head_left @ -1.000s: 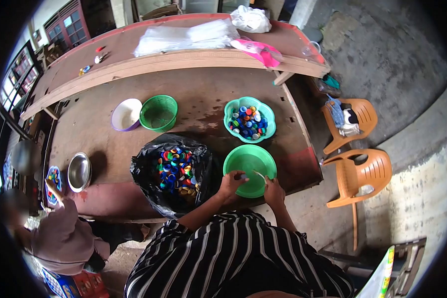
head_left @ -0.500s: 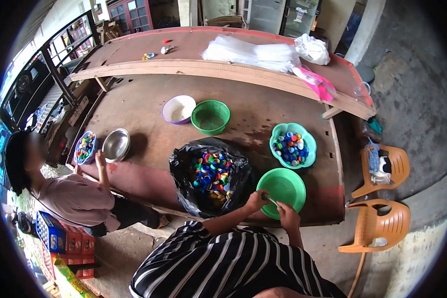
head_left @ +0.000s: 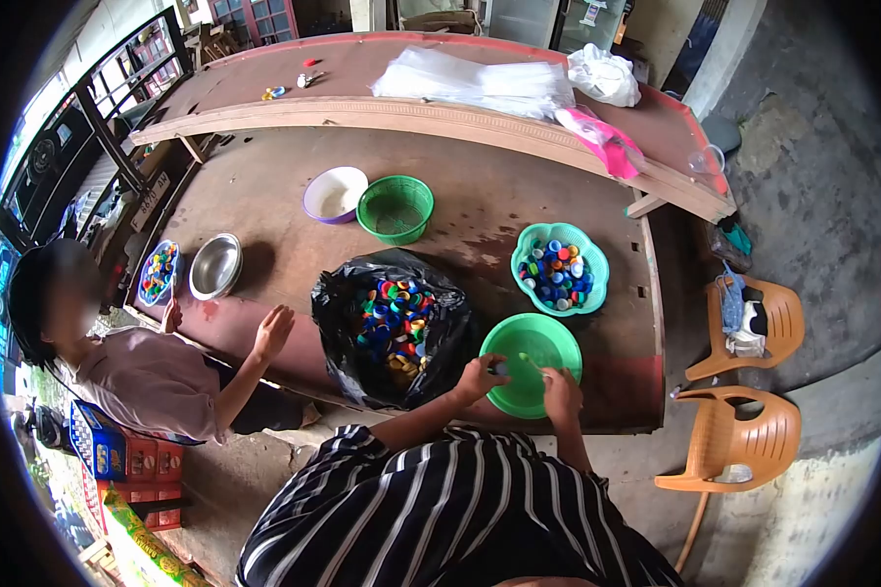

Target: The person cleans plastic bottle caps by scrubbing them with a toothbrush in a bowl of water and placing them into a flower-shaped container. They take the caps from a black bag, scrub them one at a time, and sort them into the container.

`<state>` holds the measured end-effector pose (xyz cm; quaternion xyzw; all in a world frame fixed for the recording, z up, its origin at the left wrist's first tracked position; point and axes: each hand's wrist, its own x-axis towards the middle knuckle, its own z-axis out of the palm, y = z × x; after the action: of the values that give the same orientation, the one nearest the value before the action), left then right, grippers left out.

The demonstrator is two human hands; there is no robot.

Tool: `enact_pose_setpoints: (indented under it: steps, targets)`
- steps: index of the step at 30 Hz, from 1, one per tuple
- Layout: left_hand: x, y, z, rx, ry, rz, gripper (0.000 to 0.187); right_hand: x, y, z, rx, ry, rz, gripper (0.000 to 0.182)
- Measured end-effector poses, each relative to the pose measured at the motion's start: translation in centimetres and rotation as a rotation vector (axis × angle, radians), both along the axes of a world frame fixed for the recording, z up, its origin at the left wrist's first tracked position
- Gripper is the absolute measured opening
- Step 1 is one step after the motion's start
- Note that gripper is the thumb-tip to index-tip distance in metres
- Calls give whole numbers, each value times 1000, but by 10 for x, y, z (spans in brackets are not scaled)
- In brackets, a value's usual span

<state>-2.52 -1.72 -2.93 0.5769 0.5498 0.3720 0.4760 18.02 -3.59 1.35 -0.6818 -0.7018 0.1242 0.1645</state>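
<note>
The left hand [head_left: 478, 380] is pinching what looks like a small cap [head_left: 500, 369] in its fingers, over the near left side of the green basin [head_left: 531, 338]. The right hand [head_left: 561, 391] is gripping a thin tool [head_left: 530, 361], pointing across the basin. A black bag [head_left: 341, 342] is sitting close by on the counter [head_left: 617, 391]. A loose pinch could be risking a dropped cap; a slipping tool could be jabbing the left fingers.

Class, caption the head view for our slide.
At a green basin, the left hand holds a small object and the right hand a thin tool, beside a black bag of colourful caps.
</note>
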Motion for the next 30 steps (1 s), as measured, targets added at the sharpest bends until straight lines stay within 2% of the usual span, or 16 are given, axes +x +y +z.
enact_pose_setpoints:
  steps: [1, 2, 5, 6, 8, 10, 11, 12, 13, 15, 18, 21, 25, 27, 29, 30]
  targets:
    - [1, 1, -4, 0, -1, -2, 49, 0, 5, -9, 68, -42, 96, 19]
    - [2, 0, -9, -23, -10, -3, 48, 2, 9, -17, -51, -73, 158, 17]
    - [5, 4, -17, 6, -34, 14, 50, 3, 16, -22, -103, -156, 173, 13]
    - [3, 3, -12, -91, -125, -11, 47, 6, 17, -20, -104, -160, 185, 13]
    - [4, 3, -3, -183, -217, -20, 44, 11, 22, -17, 39, 137, 171, 21]
    - [11, 0, -1, -404, -722, 127, 34, 10, 23, 4, -72, 239, 172, 28]
    - [13, -1, -1, -405, -721, 142, 34, 8, 23, 18, -179, 339, 153, 36]
    - [14, 0, 4, -433, -731, 120, 31, 2, 21, 39, -269, 281, 111, 47]
    - [14, 1, 7, -460, -744, 96, 30, 2, 23, 31, -273, 282, 120, 47]
    - [15, 0, 10, -459, -768, 96, 30, 7, 26, 11, -56, 11, 207, 50]
    - [22, -1, 10, -453, -839, 67, 28, 16, 42, 7, -129, -173, 51, 51]
    - [23, 2, 16, -465, -858, 75, 28, 9, 42, 12, 75, -15, 153, 52]
    - [20, 0, 17, -448, -852, 94, 30, 8, 48, 4, -78, -141, 160, 53]
    - [26, 2, 16, -432, -824, 92, 30, 13, 53, 0, -19, -194, 102, 53]
    - [29, -1, 13, -473, -885, 162, 30, 5, 49, 12, 82, -103, 201, 52]
    - [30, -2, 13, -480, -884, 147, 30, 4, 48, 10, 16, -122, 254, 52]
